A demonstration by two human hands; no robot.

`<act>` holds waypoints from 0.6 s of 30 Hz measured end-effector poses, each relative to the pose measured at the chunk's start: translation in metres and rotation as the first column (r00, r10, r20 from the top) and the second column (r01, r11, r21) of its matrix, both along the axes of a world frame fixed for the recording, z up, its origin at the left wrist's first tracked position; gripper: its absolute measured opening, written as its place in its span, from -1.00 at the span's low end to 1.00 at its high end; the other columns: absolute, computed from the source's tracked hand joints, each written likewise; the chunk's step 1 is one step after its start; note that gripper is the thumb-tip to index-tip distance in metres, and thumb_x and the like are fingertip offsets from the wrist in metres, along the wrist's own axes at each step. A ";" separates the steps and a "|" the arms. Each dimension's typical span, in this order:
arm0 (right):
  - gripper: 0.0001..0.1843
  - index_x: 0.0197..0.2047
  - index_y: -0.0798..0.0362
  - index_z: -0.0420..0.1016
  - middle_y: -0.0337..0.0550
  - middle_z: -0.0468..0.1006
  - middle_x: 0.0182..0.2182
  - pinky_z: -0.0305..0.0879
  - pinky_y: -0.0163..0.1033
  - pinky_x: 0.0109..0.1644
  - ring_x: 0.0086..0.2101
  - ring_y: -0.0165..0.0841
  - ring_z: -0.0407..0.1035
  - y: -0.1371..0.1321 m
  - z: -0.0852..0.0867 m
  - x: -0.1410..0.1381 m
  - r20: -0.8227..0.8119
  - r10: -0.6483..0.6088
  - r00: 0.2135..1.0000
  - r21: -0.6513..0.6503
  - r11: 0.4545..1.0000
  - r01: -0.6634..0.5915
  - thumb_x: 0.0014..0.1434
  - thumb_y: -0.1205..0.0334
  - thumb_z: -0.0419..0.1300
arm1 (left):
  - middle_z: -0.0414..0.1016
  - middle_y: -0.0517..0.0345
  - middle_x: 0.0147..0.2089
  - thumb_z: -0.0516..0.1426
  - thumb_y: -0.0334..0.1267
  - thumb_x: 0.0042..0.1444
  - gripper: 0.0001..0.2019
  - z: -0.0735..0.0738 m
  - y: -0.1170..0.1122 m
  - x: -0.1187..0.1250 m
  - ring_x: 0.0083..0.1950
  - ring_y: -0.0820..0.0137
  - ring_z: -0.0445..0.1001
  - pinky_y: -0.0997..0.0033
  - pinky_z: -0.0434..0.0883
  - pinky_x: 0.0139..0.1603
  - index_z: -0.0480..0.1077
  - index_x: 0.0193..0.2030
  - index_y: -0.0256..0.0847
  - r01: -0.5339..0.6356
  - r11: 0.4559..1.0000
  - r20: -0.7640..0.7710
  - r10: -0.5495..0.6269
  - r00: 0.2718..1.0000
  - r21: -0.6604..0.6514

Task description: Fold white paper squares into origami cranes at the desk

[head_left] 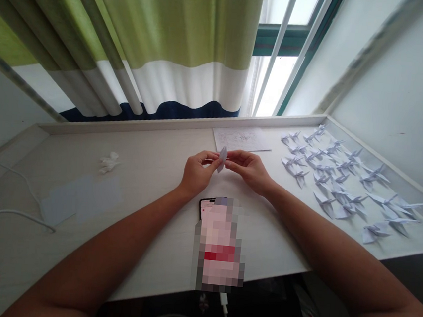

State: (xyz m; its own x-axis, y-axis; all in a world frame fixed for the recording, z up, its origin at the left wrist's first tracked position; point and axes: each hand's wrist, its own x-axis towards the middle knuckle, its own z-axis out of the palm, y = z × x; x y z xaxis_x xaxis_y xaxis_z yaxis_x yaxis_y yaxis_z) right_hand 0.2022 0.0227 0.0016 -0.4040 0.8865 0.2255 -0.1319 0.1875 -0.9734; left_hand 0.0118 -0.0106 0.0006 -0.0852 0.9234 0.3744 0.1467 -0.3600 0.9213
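Observation:
A small piece of folded white paper (222, 159) is held upright above the desk, between my two hands. My left hand (198, 171) pinches it from the left with thumb and fingers. From the right, my right hand (250, 171) closes thumb and forefinger on its other edge. Its lower fingers are partly hidden. Many folded paper cranes (321, 179) stand in a loose group on the right of the desk. Below my hands lies a phone (221, 244), its screen mostly blurred out.
Behind my hands lies a sheet with writing (241, 138). White paper squares (80, 198) and a crumpled tissue (109, 162) are on the left, beside a white cable (8, 211). A raised rim (143, 122) runs along the back of the desk, below the curtain (179, 31).

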 end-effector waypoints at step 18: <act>-0.58 -0.10 -0.02 0.72 -0.09 0.74 -0.14 0.43 0.06 0.21 -0.06 -0.18 0.58 0.001 -0.002 0.000 0.108 -0.031 0.994 0.095 0.995 0.021 0.09 -0.10 0.53 | 0.76 -0.01 -0.17 0.48 -0.02 0.01 -0.73 0.000 0.001 0.000 -0.14 0.20 0.70 0.18 0.64 -0.03 0.71 -0.31 -0.18 0.054 0.997 0.069 -0.050 0.996 -0.056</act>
